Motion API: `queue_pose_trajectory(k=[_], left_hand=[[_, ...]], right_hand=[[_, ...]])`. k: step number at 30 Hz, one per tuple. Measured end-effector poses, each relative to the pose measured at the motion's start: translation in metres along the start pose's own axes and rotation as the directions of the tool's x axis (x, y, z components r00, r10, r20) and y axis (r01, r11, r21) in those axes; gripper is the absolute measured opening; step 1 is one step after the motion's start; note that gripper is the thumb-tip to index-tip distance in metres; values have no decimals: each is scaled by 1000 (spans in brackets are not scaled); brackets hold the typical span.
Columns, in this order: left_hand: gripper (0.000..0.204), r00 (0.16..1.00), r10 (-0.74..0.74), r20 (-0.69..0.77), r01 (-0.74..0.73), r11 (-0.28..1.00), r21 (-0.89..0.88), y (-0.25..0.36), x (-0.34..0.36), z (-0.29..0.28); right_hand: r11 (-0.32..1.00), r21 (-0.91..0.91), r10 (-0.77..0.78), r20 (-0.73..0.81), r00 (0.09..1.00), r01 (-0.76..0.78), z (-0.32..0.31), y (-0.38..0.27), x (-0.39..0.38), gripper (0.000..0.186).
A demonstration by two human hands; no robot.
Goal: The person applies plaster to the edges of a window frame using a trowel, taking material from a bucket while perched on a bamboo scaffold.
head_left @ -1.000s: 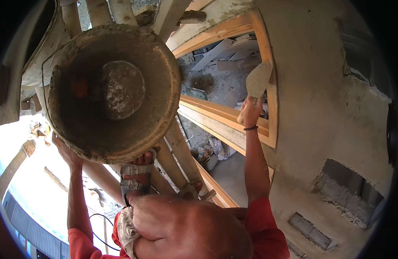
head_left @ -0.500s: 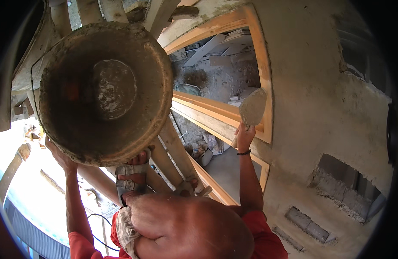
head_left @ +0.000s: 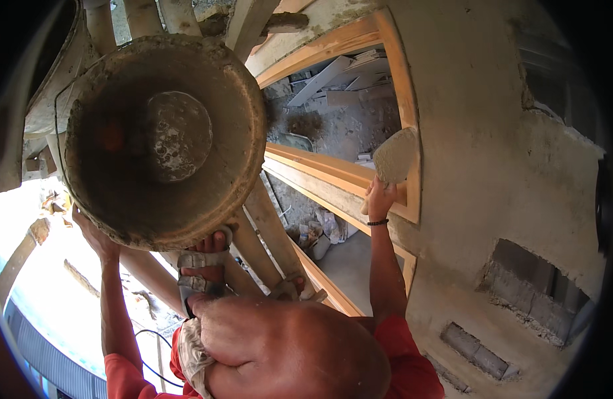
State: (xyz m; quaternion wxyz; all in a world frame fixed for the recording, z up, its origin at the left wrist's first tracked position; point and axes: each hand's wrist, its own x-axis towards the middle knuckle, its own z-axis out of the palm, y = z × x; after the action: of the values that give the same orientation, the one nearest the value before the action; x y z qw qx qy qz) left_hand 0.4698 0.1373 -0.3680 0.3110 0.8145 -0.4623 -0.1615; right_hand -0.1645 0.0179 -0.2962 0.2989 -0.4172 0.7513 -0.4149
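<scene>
A mortar-crusted bucket (head_left: 223,146) with a wire handle fills the upper left, tilted to show wet residue on its bottom. My left hand (head_left: 97,233) grips its lower left side, fingers partly hidden behind it. My right hand (head_left: 379,199) is closed round the handle of a trowel (head_left: 394,154) with a grey-coated blade, which is beside the right side of a wooden window frame (head_left: 405,100) set in a rendered wall (head_left: 486,153). My bare knee is below, and a sandaled foot (head_left: 203,269) is just under the bucket.
Wooden planks (head_left: 266,226) lie under my feet, with gaps between them and bright ground far below at the left. Debris and board offcuts (head_left: 349,83) show through the window opening. Rough rectangular holes (head_left: 526,279) break the wall at right. A black cable loop (head_left: 156,332) hangs at lower left.
My right hand and trowel have dropped and shifted slightly left since a second ago, the blade turning flatter. The bucket in my left hand has shifted a little left in view.
</scene>
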Motion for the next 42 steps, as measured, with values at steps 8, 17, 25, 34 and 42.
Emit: queue_pose_trajectory(k=[8,17,25,34,42], left_hand=[[74,993,120,13,-121,989,83,-1,0,-2],[73,999,40,16,-41,997,66,11,2,1],[70,997,-71,-22,71,997,-9,17,2,-3],[72,1000,-14,-13,15,999,36,19,1,-2],[71,991,-132,11,132,988,-78,22,3,-4]], right_hand=[[999,0,-54,-11,998,54,25,-14,34,15],[977,-165,-149,-67,987,136,6,22,31,17],[863,-467,-282,-127,951,193,19,12,40,26],[730,-619,-419,-69,906,290,68,-28,87,28],[760,-558,-466,-113,877,333,40,7,66,29]])
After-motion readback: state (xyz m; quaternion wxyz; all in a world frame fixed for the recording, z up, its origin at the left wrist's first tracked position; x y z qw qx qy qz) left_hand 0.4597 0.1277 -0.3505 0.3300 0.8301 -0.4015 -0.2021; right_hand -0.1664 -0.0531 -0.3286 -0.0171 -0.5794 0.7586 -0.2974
